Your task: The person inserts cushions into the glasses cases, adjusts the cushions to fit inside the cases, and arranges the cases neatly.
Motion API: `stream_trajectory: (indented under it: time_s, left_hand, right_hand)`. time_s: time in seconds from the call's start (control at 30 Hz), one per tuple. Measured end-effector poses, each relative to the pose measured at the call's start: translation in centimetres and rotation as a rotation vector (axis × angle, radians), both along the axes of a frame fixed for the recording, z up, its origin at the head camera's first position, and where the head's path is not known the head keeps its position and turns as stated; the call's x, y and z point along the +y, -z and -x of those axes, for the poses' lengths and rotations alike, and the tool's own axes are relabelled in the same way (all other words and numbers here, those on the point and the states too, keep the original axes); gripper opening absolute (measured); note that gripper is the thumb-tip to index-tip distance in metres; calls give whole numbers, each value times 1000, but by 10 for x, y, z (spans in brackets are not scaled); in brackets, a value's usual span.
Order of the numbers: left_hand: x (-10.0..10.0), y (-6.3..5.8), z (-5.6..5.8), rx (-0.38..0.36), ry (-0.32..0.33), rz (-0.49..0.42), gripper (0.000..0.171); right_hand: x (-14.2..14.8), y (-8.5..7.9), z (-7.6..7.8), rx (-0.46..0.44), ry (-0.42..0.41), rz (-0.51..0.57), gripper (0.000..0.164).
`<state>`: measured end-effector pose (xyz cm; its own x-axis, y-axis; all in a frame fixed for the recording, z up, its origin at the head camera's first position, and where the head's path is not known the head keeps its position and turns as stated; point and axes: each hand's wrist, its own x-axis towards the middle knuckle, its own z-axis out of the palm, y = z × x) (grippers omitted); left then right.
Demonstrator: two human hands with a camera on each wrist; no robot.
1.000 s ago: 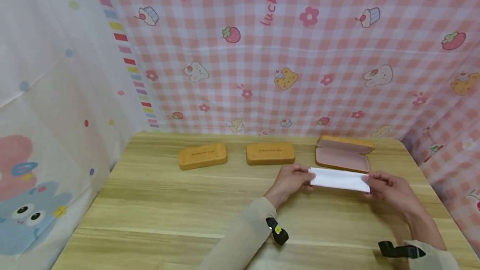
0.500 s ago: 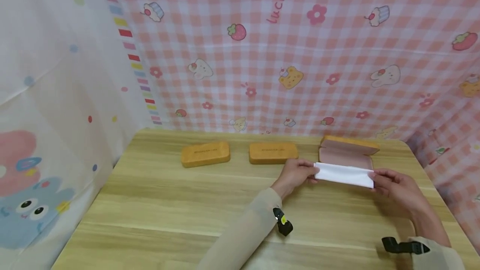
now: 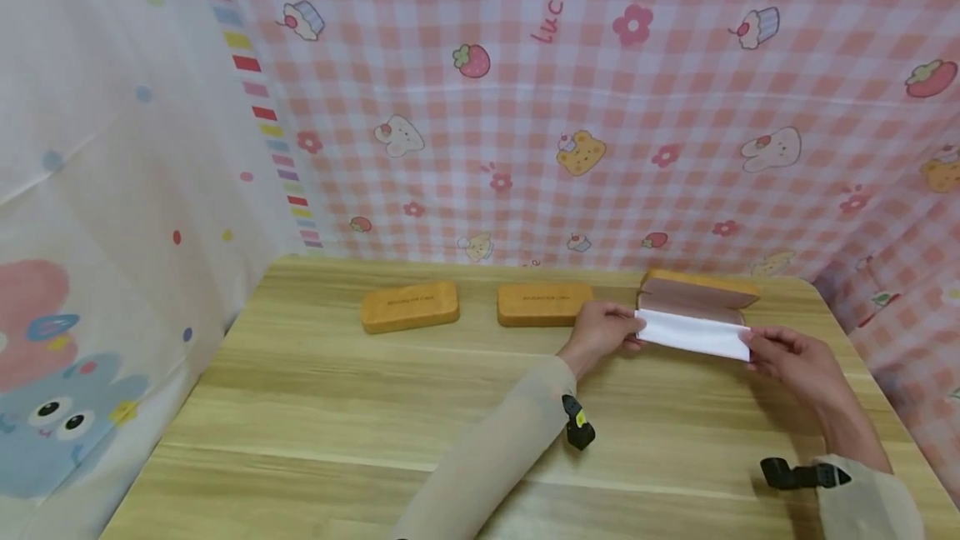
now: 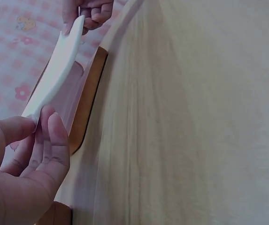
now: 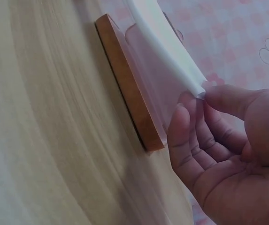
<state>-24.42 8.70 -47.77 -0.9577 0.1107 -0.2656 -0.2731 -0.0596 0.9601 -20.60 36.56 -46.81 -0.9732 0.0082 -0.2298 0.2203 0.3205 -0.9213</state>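
Note:
A folded white cloth [image 3: 693, 335] is stretched between both hands in the head view. My left hand [image 3: 602, 330] pinches its left end between thumb and fingers, and my right hand [image 3: 797, 363] pinches the right end. Behind and partly below the cloth lies an open tan glasses case [image 3: 705, 283] with a pink lining, its lid tilted back. In the left wrist view the cloth [image 4: 57, 70] sags slightly above the case's front wall [image 4: 89, 101]. From the right wrist, the cloth [image 5: 167, 44] appears above the pink interior, apart from the case's near edge [image 5: 129, 84].
Two closed tan cases, one in the middle [image 3: 543, 304] and one to the left [image 3: 410, 307], lie along the back of the wooden table [image 3: 315, 415]. A pink checked curtain [image 3: 450, 107] hangs behind the table. Black straps circle both sleeves.
Both hands have carried the cloth away from me and slightly right, toward the open case. It now covers most of the case's lower half in the head view. The closed cases stay put.

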Motion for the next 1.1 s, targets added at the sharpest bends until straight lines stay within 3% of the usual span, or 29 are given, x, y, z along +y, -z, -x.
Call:
stream_trajectory:
  time_s: [0.27,0.6,0.93,1.1]
  left_hand:
    - [10,0,9,23,-45,43,5]
    - [20,-3,20,31,-91,114,4]
    - [29,-4,33,54,-105,303,7]
    - [35,2,36,91,-107,393,10]
  right_hand:
    - [3,2,10,49,33,-92,24]
    - [5,1,25,45,83,-130,28]
    - [6,8,38,14,166,-204,40]
    - [7,9,42,14,171,-225,40]
